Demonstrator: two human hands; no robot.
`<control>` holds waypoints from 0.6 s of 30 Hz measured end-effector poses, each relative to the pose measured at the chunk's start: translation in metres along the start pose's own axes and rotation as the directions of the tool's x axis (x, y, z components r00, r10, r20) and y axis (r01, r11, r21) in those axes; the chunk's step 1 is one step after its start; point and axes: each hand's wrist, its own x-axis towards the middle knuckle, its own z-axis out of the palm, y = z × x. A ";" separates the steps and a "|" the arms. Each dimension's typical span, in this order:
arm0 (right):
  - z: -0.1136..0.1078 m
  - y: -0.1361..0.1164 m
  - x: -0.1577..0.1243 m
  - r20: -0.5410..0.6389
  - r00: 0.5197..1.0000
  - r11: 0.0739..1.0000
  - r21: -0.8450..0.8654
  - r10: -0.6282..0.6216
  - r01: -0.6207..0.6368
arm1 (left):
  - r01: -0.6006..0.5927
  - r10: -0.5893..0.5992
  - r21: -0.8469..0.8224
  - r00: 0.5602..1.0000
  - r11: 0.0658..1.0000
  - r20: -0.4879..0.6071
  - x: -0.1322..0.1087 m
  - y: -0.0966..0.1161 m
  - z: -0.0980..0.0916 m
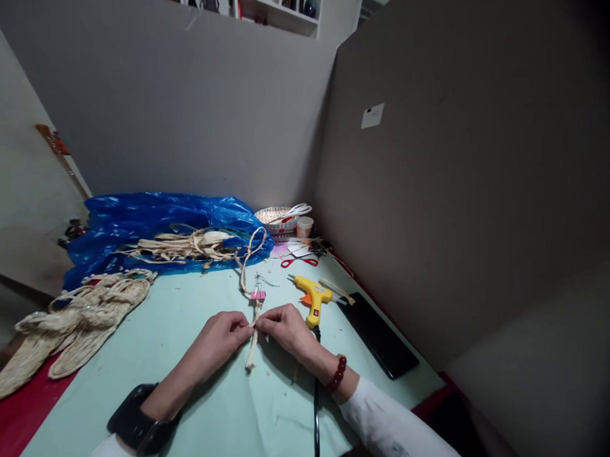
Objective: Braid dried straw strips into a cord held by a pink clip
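A pale strand of dried plant fibre [251,356] runs down the table between my hands, its loose end pointing toward me. My left hand [222,333] pinches it from the left, thumb against the fingers. From the right, my right hand [287,328] pinches the same strand, its fingertips nearly meeting the left ones. Just beyond them a pink binder clip [258,295] grips the fibre. Past the clip the braided cord [243,277] bends away and ends in a loop on the blue bag. My fingertips hide the pinched part.
A yellow glue gun [313,298] lies right of my hands, its black cable running toward me. Beyond it are red-handled scissors [299,262]; a black tablet-like slab [379,336] lies rightward. Woven sandals [95,319] sit left. A blue plastic bag [169,210] holds fibre strips. A basket [274,215] and paper cup [304,226] stand behind.
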 end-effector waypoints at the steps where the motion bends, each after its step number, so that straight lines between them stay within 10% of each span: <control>1: 0.000 -0.001 -0.001 -0.015 1.000 0.999 -0.030 -0.014 0.013 | -0.002 0.002 0.063 1.000 0.998 -0.007 -0.001 0.003 -0.003; 18: -0.002 -0.005 -0.003 0.136 0.991 0.978 0.206 0.009 -0.037 | -0.104 0.048 0.740 0.994 0.664 0.096 -0.048 0.053 0.060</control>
